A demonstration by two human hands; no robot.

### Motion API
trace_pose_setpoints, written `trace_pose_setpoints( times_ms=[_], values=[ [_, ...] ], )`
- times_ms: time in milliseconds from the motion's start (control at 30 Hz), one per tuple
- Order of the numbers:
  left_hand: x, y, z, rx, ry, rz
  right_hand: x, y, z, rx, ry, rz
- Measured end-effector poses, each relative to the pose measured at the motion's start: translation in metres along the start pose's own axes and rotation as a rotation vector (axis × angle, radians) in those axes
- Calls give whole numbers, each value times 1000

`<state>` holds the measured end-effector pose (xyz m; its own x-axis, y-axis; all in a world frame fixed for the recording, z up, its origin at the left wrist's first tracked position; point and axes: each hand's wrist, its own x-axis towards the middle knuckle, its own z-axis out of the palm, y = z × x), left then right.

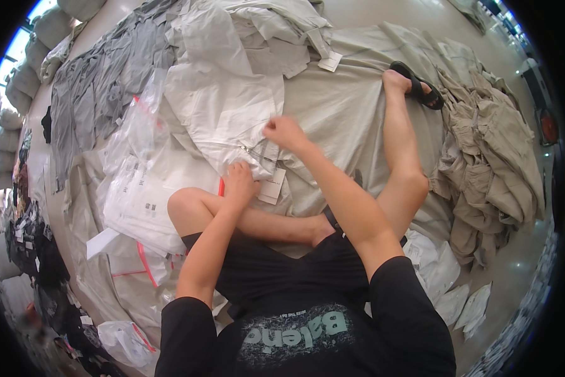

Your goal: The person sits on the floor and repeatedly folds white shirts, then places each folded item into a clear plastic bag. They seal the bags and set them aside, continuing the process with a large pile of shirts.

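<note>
An off-white garment (222, 107) with a metal zip lies spread in front of me, its near edge just before my crossed leg. My left hand (241, 182) is at that near edge, fingers bent together on the cloth below the zip (251, 151). Closed in a pinch, my right hand (285, 134) is at the garment's right side; a fold of its cloth appears to be between the fingertips. A pale hang tag (271, 186) lies beside the near edge, to the right of my left hand.
Clear plastic bags (144, 195) with red strips lie at my left. Grey garments (112, 81) are spread far left, and a beige clothes pile (490, 169) stands at right. A beige sheet (339, 119) covers the floor. White packets (471, 308) lie by my right side.
</note>
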<state>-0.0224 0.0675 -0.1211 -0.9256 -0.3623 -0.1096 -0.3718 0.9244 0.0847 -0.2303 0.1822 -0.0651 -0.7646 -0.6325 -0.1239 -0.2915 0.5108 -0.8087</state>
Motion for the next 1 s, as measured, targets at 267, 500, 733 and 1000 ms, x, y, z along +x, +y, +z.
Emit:
trace_pose_setpoints(
  times_ms=[267, 500, 733, 1000],
  values=[
    [3, 2, -17, -101, -84, -116, -80, 73, 64, -298, 35, -194],
    [-4, 7, -8, -78, -42, -90, -4, -36, -27, 476, -1024, 16],
    [-4, -3, -8, -199, 39, -114, 34, -2, -16, 585, -228, 256],
    [-1, -51, -80, -689, 135, -152, 15, 65, -16, -111, 121, -200]
  ],
)
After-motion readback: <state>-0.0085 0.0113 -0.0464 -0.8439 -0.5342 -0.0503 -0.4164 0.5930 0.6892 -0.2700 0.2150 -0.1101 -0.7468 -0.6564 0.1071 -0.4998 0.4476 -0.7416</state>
